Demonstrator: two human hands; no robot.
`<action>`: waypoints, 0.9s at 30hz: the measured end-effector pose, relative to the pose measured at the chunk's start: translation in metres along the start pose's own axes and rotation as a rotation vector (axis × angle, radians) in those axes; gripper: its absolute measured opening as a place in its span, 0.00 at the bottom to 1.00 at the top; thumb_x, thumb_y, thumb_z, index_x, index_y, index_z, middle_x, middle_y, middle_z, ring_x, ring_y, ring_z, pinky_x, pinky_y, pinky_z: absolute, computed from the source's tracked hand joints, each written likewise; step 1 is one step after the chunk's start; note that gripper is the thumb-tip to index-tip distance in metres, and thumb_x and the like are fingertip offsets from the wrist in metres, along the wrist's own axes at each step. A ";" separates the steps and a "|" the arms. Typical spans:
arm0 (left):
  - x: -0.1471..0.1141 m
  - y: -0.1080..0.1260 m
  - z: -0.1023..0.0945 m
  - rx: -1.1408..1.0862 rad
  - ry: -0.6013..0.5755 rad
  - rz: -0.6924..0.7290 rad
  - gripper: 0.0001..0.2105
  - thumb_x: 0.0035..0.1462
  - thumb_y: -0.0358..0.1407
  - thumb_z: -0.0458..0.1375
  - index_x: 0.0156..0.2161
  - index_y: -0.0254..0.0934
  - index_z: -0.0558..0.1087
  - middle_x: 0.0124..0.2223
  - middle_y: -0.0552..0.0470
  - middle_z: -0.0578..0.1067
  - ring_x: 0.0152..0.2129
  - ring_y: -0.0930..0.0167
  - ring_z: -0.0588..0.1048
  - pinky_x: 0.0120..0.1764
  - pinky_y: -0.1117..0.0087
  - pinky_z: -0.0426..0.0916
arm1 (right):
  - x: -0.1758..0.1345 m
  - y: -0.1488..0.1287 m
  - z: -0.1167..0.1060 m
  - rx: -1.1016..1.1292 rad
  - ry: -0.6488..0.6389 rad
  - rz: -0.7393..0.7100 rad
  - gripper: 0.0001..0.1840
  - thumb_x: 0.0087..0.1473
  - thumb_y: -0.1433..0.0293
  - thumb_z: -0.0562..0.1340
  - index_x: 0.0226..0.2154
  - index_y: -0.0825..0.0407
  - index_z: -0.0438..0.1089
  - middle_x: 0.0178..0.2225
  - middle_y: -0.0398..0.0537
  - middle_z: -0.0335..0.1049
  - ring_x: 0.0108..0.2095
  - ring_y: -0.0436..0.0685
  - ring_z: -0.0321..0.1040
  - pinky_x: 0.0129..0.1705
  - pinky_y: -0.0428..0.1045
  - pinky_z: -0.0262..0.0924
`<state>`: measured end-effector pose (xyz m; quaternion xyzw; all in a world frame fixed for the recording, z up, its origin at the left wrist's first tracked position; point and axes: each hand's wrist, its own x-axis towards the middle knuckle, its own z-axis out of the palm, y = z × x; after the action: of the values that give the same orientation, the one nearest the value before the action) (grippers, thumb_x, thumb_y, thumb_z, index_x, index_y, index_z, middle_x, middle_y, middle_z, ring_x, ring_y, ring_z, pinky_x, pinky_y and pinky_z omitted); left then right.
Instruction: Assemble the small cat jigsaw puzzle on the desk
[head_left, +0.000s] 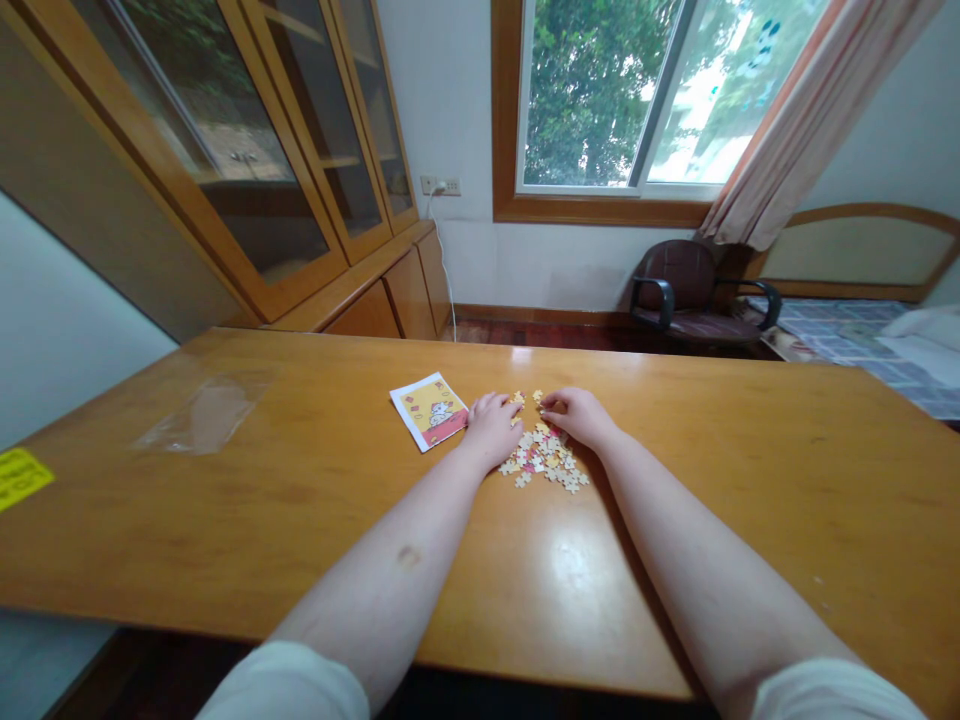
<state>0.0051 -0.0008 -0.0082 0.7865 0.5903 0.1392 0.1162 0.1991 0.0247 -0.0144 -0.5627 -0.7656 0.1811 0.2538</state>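
Note:
A loose heap of small jigsaw puzzle pieces [546,452] lies on the wooden table, many pale side up, some yellow, pink or red. My left hand [493,430] rests palm down at the heap's left edge, fingers slightly apart and touching pieces. On the other side, my right hand [581,415] has its thumb and fingertips drawn together just above the heap. Whatever is between those fingertips is too small to make out. A yellow puzzle piece [538,397] lies just beyond them. Left of my left hand is a picture card [429,410] with a white cartoon figure on yellow and pink.
A clear plastic bag [199,415] lies on the left of the table [300,520], near a yellow label [22,477]. Beyond the table stand a glass-doored cabinet [300,150], a dark armchair [682,290] and a bed [862,330]. A window is behind.

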 end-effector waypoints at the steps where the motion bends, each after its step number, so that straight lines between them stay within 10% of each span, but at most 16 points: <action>1: 0.001 -0.001 0.001 0.006 0.004 -0.007 0.20 0.57 0.38 0.52 0.55 0.42 0.70 0.60 0.45 0.67 0.59 0.58 0.59 0.60 0.54 0.52 | 0.000 0.000 0.000 0.036 0.010 0.013 0.08 0.47 0.69 0.66 0.34 0.50 0.76 0.32 0.45 0.75 0.32 0.52 0.69 0.38 0.47 0.62; 8: 0.003 -0.002 -0.002 -0.009 0.050 0.008 0.17 0.58 0.34 0.49 0.49 0.42 0.74 0.49 0.49 0.76 0.49 0.63 0.68 0.54 0.60 0.59 | 0.003 0.010 0.004 0.038 0.238 0.038 0.15 0.51 0.75 0.58 0.42 0.53 0.73 0.34 0.48 0.70 0.37 0.54 0.67 0.43 0.49 0.62; 27: 0.002 -0.001 -0.001 -0.039 0.033 0.058 0.17 0.57 0.35 0.51 0.49 0.40 0.74 0.51 0.49 0.75 0.50 0.63 0.68 0.55 0.60 0.59 | 0.000 -0.008 -0.001 -0.048 0.100 0.112 0.09 0.59 0.71 0.54 0.38 0.52 0.70 0.37 0.51 0.75 0.38 0.55 0.69 0.41 0.48 0.58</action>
<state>0.0051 0.0016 -0.0077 0.7986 0.5662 0.1670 0.1176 0.1938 0.0221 -0.0095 -0.6189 -0.7234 0.1485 0.2677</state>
